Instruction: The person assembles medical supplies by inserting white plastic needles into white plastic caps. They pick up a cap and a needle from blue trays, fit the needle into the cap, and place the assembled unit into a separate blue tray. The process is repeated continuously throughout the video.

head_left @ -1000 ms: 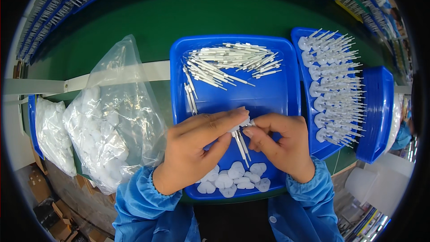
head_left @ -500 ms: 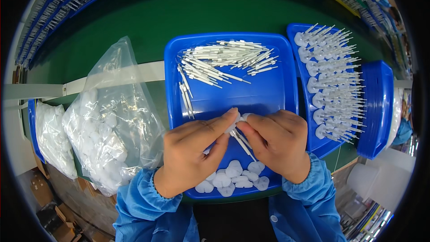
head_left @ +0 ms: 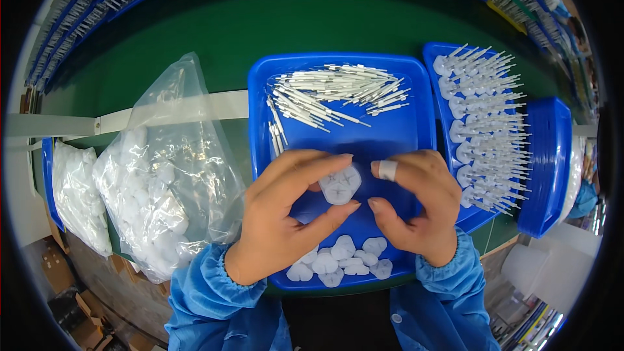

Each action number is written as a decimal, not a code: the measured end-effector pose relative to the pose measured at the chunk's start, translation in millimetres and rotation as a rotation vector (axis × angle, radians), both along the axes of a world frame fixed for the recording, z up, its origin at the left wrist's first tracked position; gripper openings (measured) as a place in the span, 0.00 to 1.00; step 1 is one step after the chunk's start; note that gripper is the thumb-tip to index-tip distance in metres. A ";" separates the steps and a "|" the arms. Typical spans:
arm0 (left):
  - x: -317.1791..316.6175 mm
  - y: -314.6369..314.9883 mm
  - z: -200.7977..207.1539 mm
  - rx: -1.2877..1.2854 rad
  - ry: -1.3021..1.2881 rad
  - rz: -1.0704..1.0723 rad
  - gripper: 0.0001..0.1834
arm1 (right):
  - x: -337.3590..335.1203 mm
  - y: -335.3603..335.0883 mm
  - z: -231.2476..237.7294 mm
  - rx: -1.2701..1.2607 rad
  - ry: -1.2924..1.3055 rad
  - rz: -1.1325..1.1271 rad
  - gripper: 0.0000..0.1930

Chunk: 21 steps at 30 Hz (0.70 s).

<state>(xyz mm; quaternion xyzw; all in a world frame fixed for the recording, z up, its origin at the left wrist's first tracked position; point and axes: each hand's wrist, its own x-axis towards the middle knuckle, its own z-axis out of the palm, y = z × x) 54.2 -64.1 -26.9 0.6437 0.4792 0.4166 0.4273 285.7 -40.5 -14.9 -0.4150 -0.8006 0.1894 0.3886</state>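
Note:
A translucent white three-lobed plastic piece [head_left: 340, 185] is pinched by its edges between the thumb and fingers of my left hand [head_left: 273, 214], its creased face turned up. Whatever lies behind the piece is hidden. Just to its right, my right hand [head_left: 426, 205] is open, thumb and forefinger apart, a white wrap round one finger. Both hands hover over a blue tray [head_left: 390, 127]. Thin white sticks [head_left: 331, 88] with metal tips lie heaped at its far end, and several loose lobed pieces [head_left: 344, 247] lie at its near end.
To the right, another blue tray [head_left: 481, 220] holds rows of lobed pieces with sticks in them, beside stacked blue trays [head_left: 549, 162]. On the left sits a clear bag [head_left: 146, 201] of white pieces, with a second bag [head_left: 78, 195] beyond. Filled racks line the green table's [head_left: 299, 19] far side.
My right hand has let go and moved right, its fingers opening. My left hand has turned the lobed piece face up; the sticks seen below it are out of sight now.

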 end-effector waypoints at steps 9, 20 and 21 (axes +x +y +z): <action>0.4 0.5 -0.8 0.103 0.042 -0.017 0.34 | 1.1 -5.2 -6.5 0.206 -0.199 0.031 0.20; 1.1 0.6 -3.7 0.091 -0.011 -0.068 0.36 | 2.3 -6.8 -7.7 0.198 -0.215 0.022 0.21; 1.5 0.5 -2.9 0.091 -0.017 -0.078 0.37 | 2.5 -6.5 -8.4 0.206 -0.217 0.013 0.21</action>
